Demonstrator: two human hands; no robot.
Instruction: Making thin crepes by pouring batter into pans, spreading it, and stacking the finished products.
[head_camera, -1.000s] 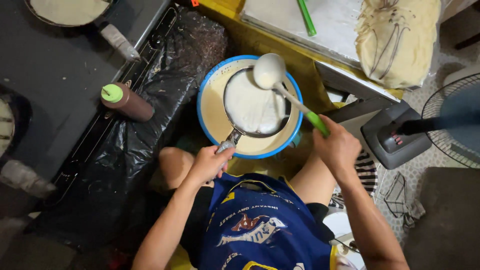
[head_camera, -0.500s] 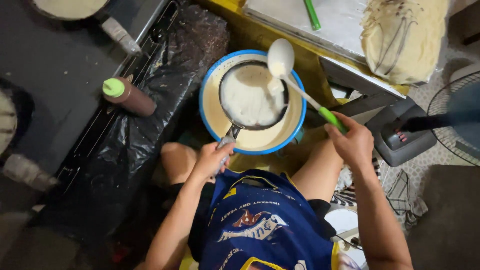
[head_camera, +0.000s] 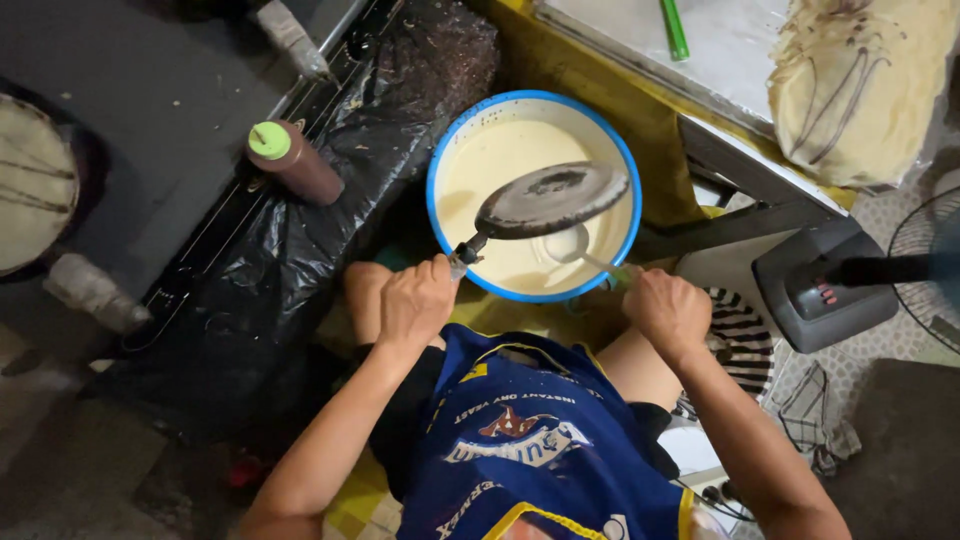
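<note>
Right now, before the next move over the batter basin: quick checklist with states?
1. Left hand gripping the pan handle: ok.
2. Pan turned underside up, over the blue-rimmed basin: ok.
3. Right hand holding the ladle, bowl in the batter: ok.
4. Pan's batter side evenly coated: cannot tell, faces down.
5. Brown squeeze bottle capped, apart from the basin: ok.

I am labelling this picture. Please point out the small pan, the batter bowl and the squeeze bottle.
small pan (head_camera: 552, 198), head view, dark underside.
batter bowl (head_camera: 436, 165), head view, blue rim at left.
squeeze bottle (head_camera: 305, 170), head view, brown body.
</note>
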